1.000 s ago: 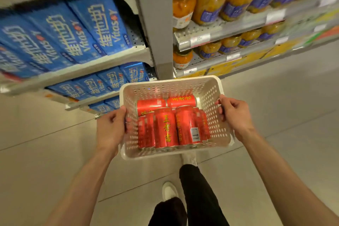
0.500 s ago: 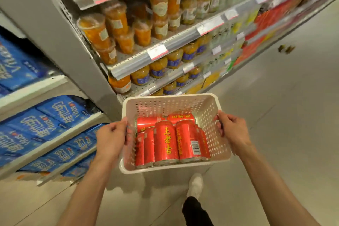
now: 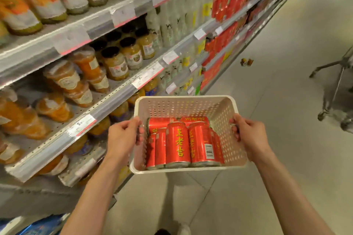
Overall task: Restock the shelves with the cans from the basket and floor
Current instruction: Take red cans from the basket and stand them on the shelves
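Fingers [image 3: 138, 133] of the left hand [image 3: 122, 137] are curled tight over the left rim of the basket [image 3: 183, 106], thumb on the outside, fingertips hooked inside through to the perforated wall. Same deal on the other side: the right hand [image 3: 248, 136] is closed around the right rim, knuckles up. So the white plastic basket is gripped from both sides and carried out in front at about waist height, above the floor [image 3: 286, 101].

Inside the basket, a bunch of red cans [image 3: 178, 145] with yellow characters are packed in. Most are lying lengthwise toward the near edge, side by side and touching, and a couple more are laid crosswise behind them against the far wall. A barcode can be seen on one of the cans to the right.

Out past the basket, to the left, shelves [image 3: 118, 89] are stacked with jars of orange fruit [image 3: 63, 80], dark-lidded jars [image 3: 116, 63] and pale bottles [image 3: 172, 23]. Farther down the aisle, red packs [image 3: 227, 4] are lined up on the shelves. Two small cans on the floor [image 3: 246, 62] can be made out way down the aisle, near the base of the shelving, well apart from the basket. A metal cart frame [image 3: 338, 74] is caught at the right edge, kinda blurry.
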`<state>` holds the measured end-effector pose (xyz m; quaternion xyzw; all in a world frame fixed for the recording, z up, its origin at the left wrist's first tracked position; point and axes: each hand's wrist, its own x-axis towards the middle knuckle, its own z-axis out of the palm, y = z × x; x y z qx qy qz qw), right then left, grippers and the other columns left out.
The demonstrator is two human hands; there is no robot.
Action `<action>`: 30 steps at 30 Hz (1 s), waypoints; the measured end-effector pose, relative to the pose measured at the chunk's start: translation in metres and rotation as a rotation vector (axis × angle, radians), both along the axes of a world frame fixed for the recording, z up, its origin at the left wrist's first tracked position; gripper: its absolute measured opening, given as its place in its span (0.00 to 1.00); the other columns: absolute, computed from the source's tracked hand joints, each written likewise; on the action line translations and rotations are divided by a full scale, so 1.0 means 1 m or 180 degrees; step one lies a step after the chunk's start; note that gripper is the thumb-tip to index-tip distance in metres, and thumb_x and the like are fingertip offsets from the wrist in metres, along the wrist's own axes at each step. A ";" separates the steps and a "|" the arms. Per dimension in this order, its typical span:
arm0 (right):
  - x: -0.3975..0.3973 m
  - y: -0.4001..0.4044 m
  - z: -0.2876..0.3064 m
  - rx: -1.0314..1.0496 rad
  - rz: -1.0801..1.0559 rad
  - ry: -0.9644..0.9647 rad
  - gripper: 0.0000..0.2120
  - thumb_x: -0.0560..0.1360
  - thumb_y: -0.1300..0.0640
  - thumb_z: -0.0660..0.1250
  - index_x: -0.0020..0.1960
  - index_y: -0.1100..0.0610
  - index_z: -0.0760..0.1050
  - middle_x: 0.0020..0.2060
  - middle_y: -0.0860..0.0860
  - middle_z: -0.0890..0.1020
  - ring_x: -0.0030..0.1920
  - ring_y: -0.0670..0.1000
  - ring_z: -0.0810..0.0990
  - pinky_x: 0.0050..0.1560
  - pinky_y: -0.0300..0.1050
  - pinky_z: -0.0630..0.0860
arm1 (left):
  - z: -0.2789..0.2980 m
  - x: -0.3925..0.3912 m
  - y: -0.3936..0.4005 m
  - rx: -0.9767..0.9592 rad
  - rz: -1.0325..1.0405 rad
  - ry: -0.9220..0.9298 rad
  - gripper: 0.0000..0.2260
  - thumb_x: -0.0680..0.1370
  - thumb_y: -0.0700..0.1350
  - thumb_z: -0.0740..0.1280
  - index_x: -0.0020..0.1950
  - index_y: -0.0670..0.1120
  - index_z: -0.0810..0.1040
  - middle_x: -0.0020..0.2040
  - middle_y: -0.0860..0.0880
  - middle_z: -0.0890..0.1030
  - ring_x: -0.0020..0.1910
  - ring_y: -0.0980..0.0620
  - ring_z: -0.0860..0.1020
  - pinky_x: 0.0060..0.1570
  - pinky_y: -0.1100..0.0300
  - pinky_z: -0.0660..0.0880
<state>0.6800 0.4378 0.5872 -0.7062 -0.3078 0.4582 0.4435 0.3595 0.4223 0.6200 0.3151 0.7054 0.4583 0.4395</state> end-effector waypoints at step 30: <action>0.371 0.426 0.005 0.0442 -0.1833 0.0027 0.16 0.82 0.51 0.68 0.42 0.60 0.85 0.26 0.47 0.78 0.23 0.44 0.71 0.25 0.37 0.71 | 0.006 0.403 0.612 0.0180 -0.1696 -0.0352 0.10 0.81 0.42 0.68 0.44 0.37 0.82 0.25 0.51 0.80 0.20 0.58 0.73 0.20 0.64 0.69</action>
